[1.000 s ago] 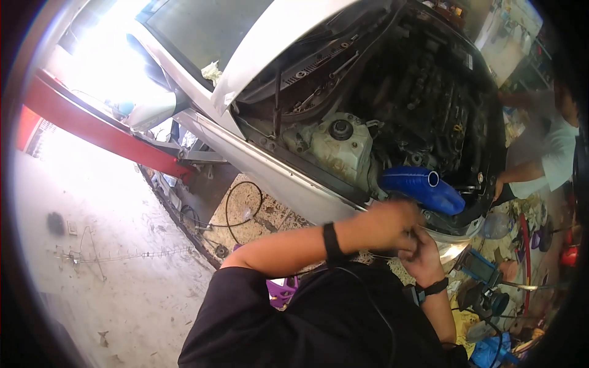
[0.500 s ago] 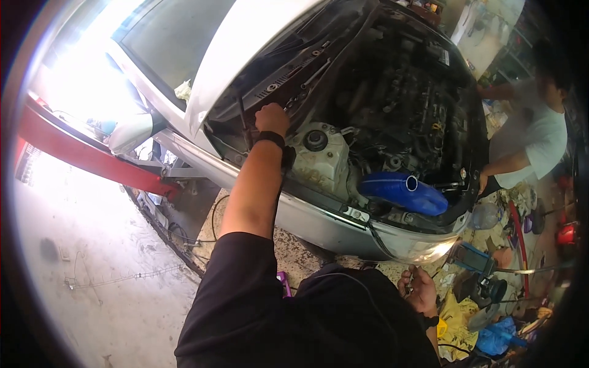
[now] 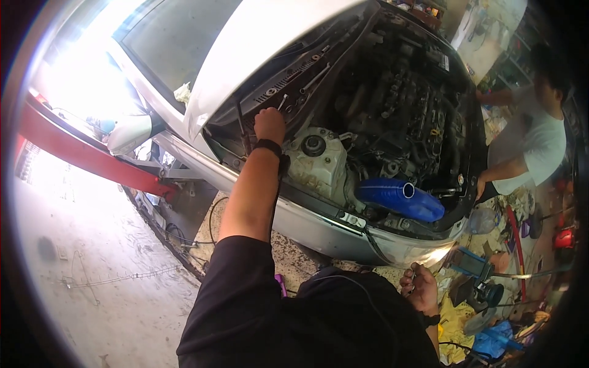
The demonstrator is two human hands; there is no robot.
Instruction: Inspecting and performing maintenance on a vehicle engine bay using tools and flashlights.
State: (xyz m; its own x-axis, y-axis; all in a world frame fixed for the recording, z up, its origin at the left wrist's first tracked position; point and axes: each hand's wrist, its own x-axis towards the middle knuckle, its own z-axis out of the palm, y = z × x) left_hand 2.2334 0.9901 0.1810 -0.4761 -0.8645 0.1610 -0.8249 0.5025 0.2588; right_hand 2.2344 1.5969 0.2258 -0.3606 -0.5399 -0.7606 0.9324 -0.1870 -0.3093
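My left hand (image 3: 270, 126) reaches over the fender to the cowl below the windscreen, fingers closed. A short shiny metal tool (image 3: 283, 102) sticks up at its fingertips and seems to be in its grip. Beside it on the cowl lie a long wrench (image 3: 318, 77) and other small metal tools. My right hand (image 3: 420, 289) is low by the front bumper, palm up, with its fingers curled. Whatever it may hold is too small and dark to name. Between the hands is the open engine bay (image 3: 392, 116), with a blue hose (image 3: 402, 199) lying at its front corner.
The raised white hood (image 3: 245, 49) hangs over the cowl. Another person (image 3: 527, 138) stands across the car, hands on its edge. A red lift arm (image 3: 92, 150) reaches toward the car at left. A yellow cloth (image 3: 457, 328) and blue plastic (image 3: 494, 337) lie at lower right.
My left hand has drawn back slightly toward me, and the shiny tool now shows at its fingertips. My right hand has barely moved. The view has shifted a little.
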